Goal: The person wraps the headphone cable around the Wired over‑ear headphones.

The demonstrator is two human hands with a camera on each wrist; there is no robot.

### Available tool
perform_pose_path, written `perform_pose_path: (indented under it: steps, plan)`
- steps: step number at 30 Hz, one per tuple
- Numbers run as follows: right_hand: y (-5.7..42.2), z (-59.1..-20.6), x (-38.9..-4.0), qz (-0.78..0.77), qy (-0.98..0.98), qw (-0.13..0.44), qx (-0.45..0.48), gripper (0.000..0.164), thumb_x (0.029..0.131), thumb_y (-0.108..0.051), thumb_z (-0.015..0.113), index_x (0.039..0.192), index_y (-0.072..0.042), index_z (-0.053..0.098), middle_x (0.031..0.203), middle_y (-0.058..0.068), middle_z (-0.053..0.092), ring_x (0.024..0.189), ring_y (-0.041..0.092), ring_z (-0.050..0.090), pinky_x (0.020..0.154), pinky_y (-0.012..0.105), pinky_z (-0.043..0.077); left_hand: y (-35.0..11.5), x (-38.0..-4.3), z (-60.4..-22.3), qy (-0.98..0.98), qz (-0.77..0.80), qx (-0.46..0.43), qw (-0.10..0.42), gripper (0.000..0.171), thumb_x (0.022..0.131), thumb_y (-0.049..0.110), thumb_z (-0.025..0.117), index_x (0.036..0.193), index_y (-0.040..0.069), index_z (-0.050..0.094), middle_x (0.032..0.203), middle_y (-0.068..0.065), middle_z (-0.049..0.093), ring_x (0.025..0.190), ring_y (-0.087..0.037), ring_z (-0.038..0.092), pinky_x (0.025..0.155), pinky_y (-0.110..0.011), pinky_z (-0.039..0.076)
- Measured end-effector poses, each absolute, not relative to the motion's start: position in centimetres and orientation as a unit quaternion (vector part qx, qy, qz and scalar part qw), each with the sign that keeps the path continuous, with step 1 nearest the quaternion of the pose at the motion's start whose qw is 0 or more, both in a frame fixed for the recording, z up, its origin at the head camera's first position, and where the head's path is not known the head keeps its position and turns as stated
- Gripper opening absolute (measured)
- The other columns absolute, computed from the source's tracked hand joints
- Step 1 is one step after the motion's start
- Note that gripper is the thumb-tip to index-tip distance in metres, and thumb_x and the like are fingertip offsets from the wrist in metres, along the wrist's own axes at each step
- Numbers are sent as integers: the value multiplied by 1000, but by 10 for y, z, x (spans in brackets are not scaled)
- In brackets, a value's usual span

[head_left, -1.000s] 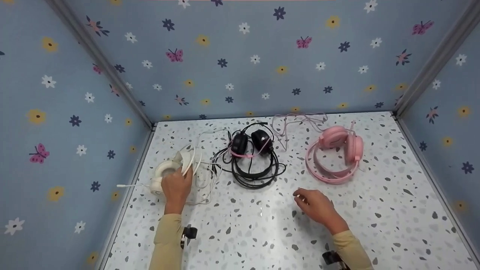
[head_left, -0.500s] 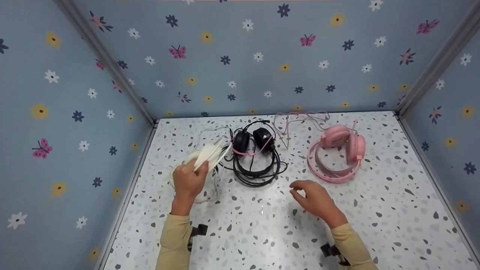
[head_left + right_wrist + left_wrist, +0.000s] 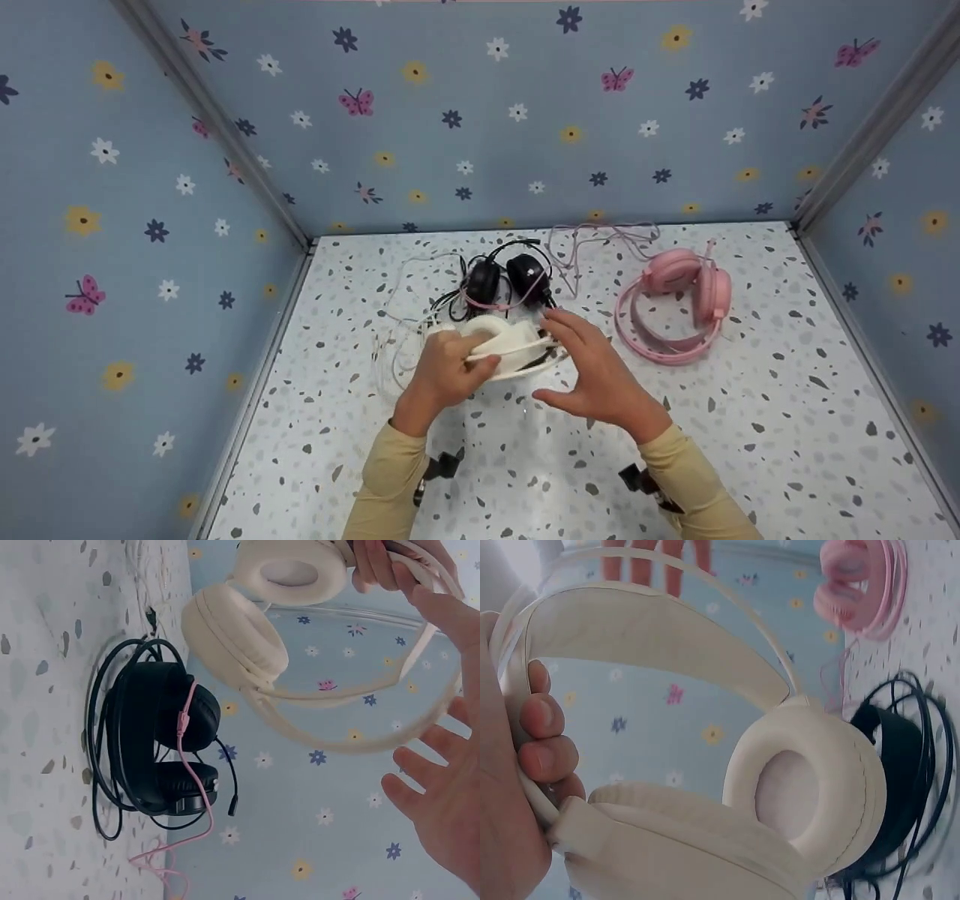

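Note:
My left hand point(image 3: 446, 367) grips the band of a white over-ear headset point(image 3: 508, 345), held up over the speckled table. In the left wrist view its fingers curl round the band beside one ear cup, and the padded ear cushion point(image 3: 847, 780) of the other cup faces the camera. My right hand point(image 3: 604, 379) is spread at the headset's right end, thumb apart from the fingers. The right wrist view has those fingers straight around the outer side of the headband point(image 3: 322, 736). Behind the white headset lies a black headset point(image 3: 482, 283), partly covered by it in the head view.
A pink headset point(image 3: 709, 300) lies on the right of the table point(image 3: 780, 420). Its thin pink cable point(image 3: 574, 259) runs along the back and across the black headset. Loose white cable point(image 3: 390, 300) trails on the left. Flowered blue panels point(image 3: 480, 112) wall in the back and sides.
My left hand has lifted the white headset from the left and carried it to the middle, in front of the black one. My right hand has moved left and opened its fingers.

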State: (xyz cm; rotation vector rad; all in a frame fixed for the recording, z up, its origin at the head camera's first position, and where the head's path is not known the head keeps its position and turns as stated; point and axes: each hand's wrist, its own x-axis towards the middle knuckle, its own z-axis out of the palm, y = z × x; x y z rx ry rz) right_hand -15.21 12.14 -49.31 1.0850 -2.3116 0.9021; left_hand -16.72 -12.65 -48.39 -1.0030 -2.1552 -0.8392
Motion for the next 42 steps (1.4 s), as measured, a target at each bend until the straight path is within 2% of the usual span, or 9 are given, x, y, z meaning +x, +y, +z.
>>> perform_pose_path:
  steps: [6, 11, 14, 23, 26, 30, 34, 37, 42]
  plan:
    - [121, -485, -160, 363, -797, 210, 434, 54, 64, -31, 76, 109, -11, 55, 113, 4, 52, 106, 19, 46, 91, 33, 33, -103, -161, -481, -785, -340, -431, 287, 40, 86, 45, 42, 56, 19, 43, 47, 12, 28, 40, -5, 24, 39, -21, 20]
    - [123, -484, -155, 391, -795, 147, 439, 56, 65, -22, 74, 114, -11, 51, 111, -2, 50, 98, 11, 49, 82, 28, 40, -98, -158, -480, -774, -343, -453, 279, 40, 87, 44, 41, 57, 19, 44, 47, 13, 28, 39, -3, 23, 39, -19, 19]
    - [124, -484, -152, 399, -802, 137, 423, 52, 60, -16, 73, 107, -13, 49, 100, -8, 50, 84, 7, 49, 72, 25, 43, -97, -159, -479, -776, -337, -454, 278, 41, 86, 46, 40, 56, 19, 43, 47, 12, 28, 40, -5, 23, 39, -21, 19]
    - [124, -486, -154, 383, -770, 299, 414, 30, 57, -14, 70, 81, -11, 53, 72, -9, 46, 59, 4, 42, 52, 20, 37, -92, -163, -485, -778, -370, -435, 262, 41, 88, 45, 36, 59, 18, 48, 49, 11, 33, 43, -5, 26, 40, -20, 21]
    - [126, -488, -153, 384, -756, 354, 395, 27, 48, -8, 62, 70, -11, 47, 64, -10, 38, 52, 3, 36, 46, 18, 32, -88, -164, -489, -781, -383, -417, 264, 42, 89, 46, 35, 65, 19, 56, 54, 13, 44, 46, -3, 36, 45, -20, 29]
    - [130, -475, -148, 399, -743, 401, 358, 23, 43, -5, 51, 65, -6, 45, 59, -7, 38, 49, 3, 34, 42, 18, 30, -89, -167, -492, -765, -444, -373, 279, 39, 93, 39, 33, 83, 15, 63, 78, 8, 58, 68, -7, 51, 65, -26, 40]
    - [136, -447, -142, 452, -716, 418, 330, 15, 50, -1, 46, 64, 1, 44, 56, 0, 41, 46, 6, 35, 41, 19, 29, -100, -167, -494, -723, -553, -297, 290, 32, 95, 20, 31, 104, 1, 55, 103, -9, 53, 94, -26, 48, 79, -38, 36]
    - [144, -436, -141, 501, -692, 413, 315, 12, 53, 1, 43, 64, 3, 43, 55, 4, 42, 47, 8, 36, 41, 20, 28, -106, -166, -500, -699, -624, -249, 245, 33, 93, 6, 25, 119, -7, 42, 117, -19, 45, 109, -36, 39, 89, -46, 29]
    - [157, -434, -142, 599, -649, 381, 274, 11, 55, 8, 40, 66, 8, 42, 62, 8, 47, 52, 11, 41, 45, 21, 32, -101, -166, -523, -688, -686, -211, 104, 40, 95, 2, 15, 133, -4, 28, 134, -16, 35, 123, -26, 30, 99, -42, 22]
